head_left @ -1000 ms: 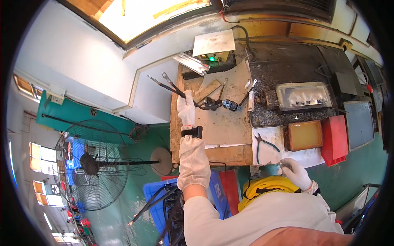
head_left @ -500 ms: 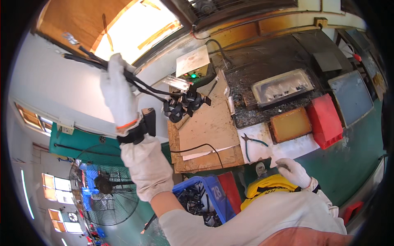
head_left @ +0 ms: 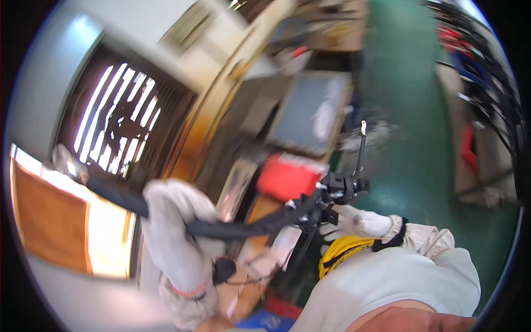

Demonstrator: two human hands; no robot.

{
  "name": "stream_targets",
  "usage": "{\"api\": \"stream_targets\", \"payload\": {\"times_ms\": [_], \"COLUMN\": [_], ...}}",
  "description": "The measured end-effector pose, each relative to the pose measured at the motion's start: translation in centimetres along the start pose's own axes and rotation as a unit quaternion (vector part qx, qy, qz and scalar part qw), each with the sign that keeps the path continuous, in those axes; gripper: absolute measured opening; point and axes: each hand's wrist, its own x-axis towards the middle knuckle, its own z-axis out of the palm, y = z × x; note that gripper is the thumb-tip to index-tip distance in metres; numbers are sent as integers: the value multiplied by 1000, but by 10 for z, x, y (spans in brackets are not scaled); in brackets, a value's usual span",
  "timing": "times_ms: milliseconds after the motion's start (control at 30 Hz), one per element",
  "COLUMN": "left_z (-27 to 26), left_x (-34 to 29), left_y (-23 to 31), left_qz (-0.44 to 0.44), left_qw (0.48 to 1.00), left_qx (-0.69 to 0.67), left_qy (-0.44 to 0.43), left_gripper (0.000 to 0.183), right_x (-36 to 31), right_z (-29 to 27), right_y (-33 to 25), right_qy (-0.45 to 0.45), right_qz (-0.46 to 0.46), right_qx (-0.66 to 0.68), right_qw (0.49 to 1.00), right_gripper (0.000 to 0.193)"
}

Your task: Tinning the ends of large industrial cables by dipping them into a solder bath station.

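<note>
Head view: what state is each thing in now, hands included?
Left gloved hand: closed around the black cable
Black cable: held up, bent
Black connectors: on the cable, apart from the left hand
Ring terminal: pointing up, unattached
Right gloved hand: fingers extended; contact with connectors unclear
Slatted vent: light showing through
Blue crate: partly out of frame

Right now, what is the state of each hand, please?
Left hand: closed, holding black cabling.
Right hand: open, near the black connectors; contact unclear.
</note>
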Motion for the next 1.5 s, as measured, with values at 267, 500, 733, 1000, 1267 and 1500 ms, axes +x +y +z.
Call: {"api": "stream_targets", "payload": {"times_ms": [267, 500, 733, 1000, 1267, 1500], "left_z": [149, 295, 428, 580, 734, 788], "left_x": [77, 109, 148, 149, 112, 51], "left_y": [-43, -35, -4, 11, -30, -36], "left_qz": [-70, -29, 55, 81, 92, -115], "left_qw": [930, 840, 763, 680, 594, 494], "left_qx": [-216, -299, -333, -286, -360, -424], "left_qy": [-290, -453, -552, -671, -713, -750], "left_gripper": [31, 32, 28, 15, 23, 34], "right_x": [-31, -116, -186, -293, -383, -424], "right_z": [-7, -26, -43, -118, -135, -130], "right_y": [-99, -173, -296, -396, -448, -438], "right_qy": [163, 287, 313, 325, 501, 653], "right_qz": [-369, -543, -649, -762, -835, -757], "right_qx": [199, 93, 0, -23, 53, 27], "right_qw": [893, 783, 694, 560, 221, 1], "right_gripper": [82, 66, 56, 45, 39, 45]}}
